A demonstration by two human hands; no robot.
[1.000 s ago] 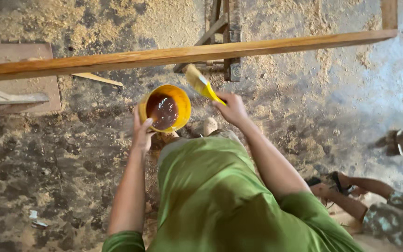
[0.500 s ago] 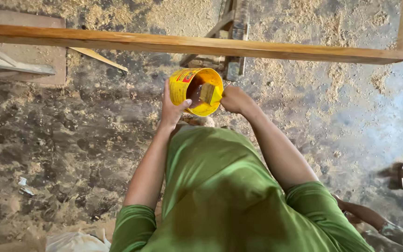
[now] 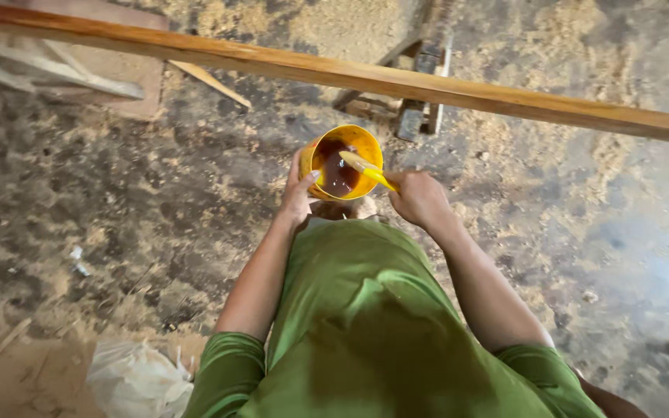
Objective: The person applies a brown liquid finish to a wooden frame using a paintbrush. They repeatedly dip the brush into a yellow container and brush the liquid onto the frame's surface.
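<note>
Yellow pot (image 3: 344,162) of dark brown liquid held chest-high, clear of floor, below long timber rail (image 3: 350,75). Left hand (image 3: 298,193) clasps pot's side, steadying it. Right hand (image 3: 420,198) closed around yellow brush (image 3: 365,169) handle; bristles apparently resting across rim.

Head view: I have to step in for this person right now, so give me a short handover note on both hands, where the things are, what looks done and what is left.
Left hand: holds the yellow tub by its side, at chest height.
Right hand: grips the yellow-handled brush, bristle end over the tub's dark brown liquid.
Long wooden beam: runs across in front, raised above the sawdust-covered floor.
Done: brush is at the liquid; the beam's face looks evenly brown, but whether it is coated I cannot tell.
Left: judging by this, carrying the loaded brush to the beam.
</note>
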